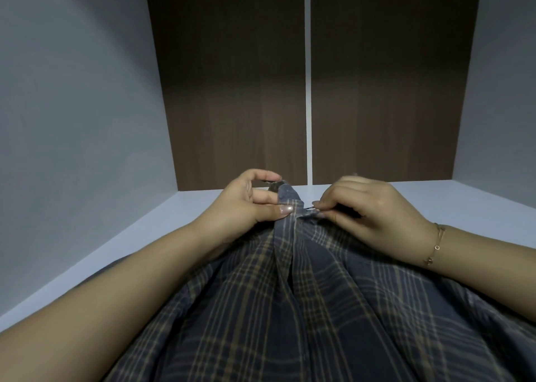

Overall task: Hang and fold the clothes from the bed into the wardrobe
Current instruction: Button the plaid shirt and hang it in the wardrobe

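A dark blue plaid shirt [304, 309] with tan stripes lies across the white shelf [162, 236] of the wardrobe, spreading toward me. My left hand [246, 204] grips the shirt's collar at its far end, thumb pressed on the fabric and fingers curled above it. My right hand [371, 207], with a thin bracelet on the wrist, pinches the other side of the collar between thumb and fingertips. A small metal piece shows between the right fingertips; what it is I cannot tell.
The wardrobe compartment has grey side walls [72, 106] on both sides and a dark brown wood back panel [237, 91] split by a white vertical strip [308, 77]. Bare shelf shows to the left and far right of the shirt.
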A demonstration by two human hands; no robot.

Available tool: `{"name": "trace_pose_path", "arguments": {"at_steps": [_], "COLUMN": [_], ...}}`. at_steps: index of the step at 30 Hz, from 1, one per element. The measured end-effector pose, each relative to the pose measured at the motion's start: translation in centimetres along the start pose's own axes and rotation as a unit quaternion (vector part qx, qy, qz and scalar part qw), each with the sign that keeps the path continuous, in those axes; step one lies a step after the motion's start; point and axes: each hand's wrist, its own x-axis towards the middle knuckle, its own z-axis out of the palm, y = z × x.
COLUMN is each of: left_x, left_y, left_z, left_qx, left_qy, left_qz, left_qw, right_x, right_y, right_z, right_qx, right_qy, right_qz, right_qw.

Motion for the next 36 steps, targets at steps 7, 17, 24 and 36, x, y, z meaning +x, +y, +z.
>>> {"name": "trace_pose_path", "arguments": {"at_steps": [7, 17, 24, 36], "left_x": [0.1, -0.3, 0.0, -0.5], "left_y": [-0.6, -1.3, -1.7, -0.8], "left_z": [0.2, 1.1, 1.7, 1.7], "left_qx": [-0.004, 0.017, -0.028, 0.161], "left_qy": [0.018, -0.045, -0.015, -0.038], "left_qz": [-0.018, -0.034, -0.033, 0.094], "left_qw": [1.000, 0.998, 0.999, 0.982], "right_x": [-0.2, 0.0, 0.0, -0.2], "right_y": [0.0, 0.9, 0.6, -0.4], "right_z": [0.5, 0.7, 0.6, 0.8], "right_qx": [-0.027, -0.032, -0.019, -0.038], "right_qy": [0.005, 0.029, 0.014, 0.018], "right_qz": [-0.041, -0.037, -0.023, -0.005], "right_qw": [0.999, 0.998, 0.999, 0.999]}}
